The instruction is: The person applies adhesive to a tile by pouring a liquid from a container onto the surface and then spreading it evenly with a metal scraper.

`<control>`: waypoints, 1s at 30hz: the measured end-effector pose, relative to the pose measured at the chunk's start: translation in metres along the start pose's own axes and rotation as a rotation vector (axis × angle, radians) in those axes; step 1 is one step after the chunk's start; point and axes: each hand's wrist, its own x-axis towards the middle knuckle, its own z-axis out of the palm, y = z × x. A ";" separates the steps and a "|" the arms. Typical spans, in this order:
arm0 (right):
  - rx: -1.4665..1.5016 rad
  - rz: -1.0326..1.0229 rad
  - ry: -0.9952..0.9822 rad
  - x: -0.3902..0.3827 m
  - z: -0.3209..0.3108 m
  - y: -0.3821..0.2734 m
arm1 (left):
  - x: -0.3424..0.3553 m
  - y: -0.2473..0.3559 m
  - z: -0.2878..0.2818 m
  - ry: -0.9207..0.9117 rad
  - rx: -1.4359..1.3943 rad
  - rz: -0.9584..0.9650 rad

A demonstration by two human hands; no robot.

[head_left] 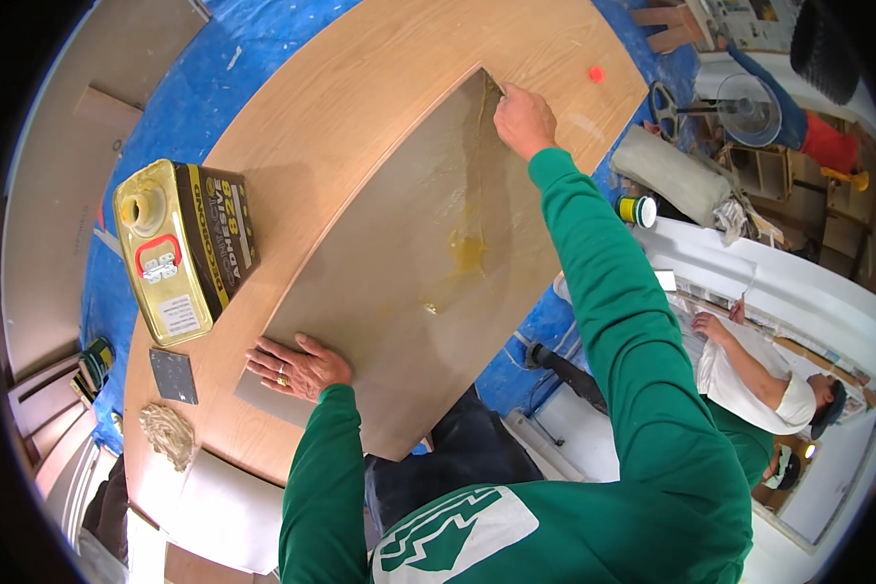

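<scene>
A grey-brown sheet point(380, 243) lies on the light wood-grain board point(292, 107), its surface shiny in places. Yellowish adhesive point(467, 255) is pooled right of its middle, with a thin streak running up toward the far corner. My left hand point(300, 370) rests flat on the sheet's near left edge, fingers extended, a ring on one. At the far corner my right hand point(526, 121) is closed, knuckles up; what its fingers grip is too hidden to name. A rectangular metal adhesive can point(170, 263) with a red handle stands on the board, left of the sheet.
A dark square plate point(173, 377) and a crumpled beige lump point(167, 436) lie near the can. Blue plastic sheeting point(190, 88) covers the floor. A small tub point(637, 210) and a rolled grey bundle point(672, 173) sit right. Another person in white point(749, 375) works at far right.
</scene>
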 end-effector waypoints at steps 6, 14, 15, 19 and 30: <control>0.036 -0.037 -0.088 -0.020 0.007 -0.006 | 0.000 0.003 -0.002 -0.008 0.007 0.010; 0.184 -0.354 -0.157 -0.183 0.009 -0.077 | -0.002 0.000 0.004 0.017 0.014 0.000; 0.235 -0.330 -0.260 -0.184 -0.003 -0.082 | -0.001 -0.003 0.004 0.019 0.021 -0.005; 0.265 -0.108 -0.208 -0.131 -0.019 -0.038 | -0.001 -0.001 0.004 0.004 0.045 -0.006; 0.066 0.059 -0.129 -0.002 -0.024 0.012 | -0.001 -0.004 0.003 0.000 0.031 -0.004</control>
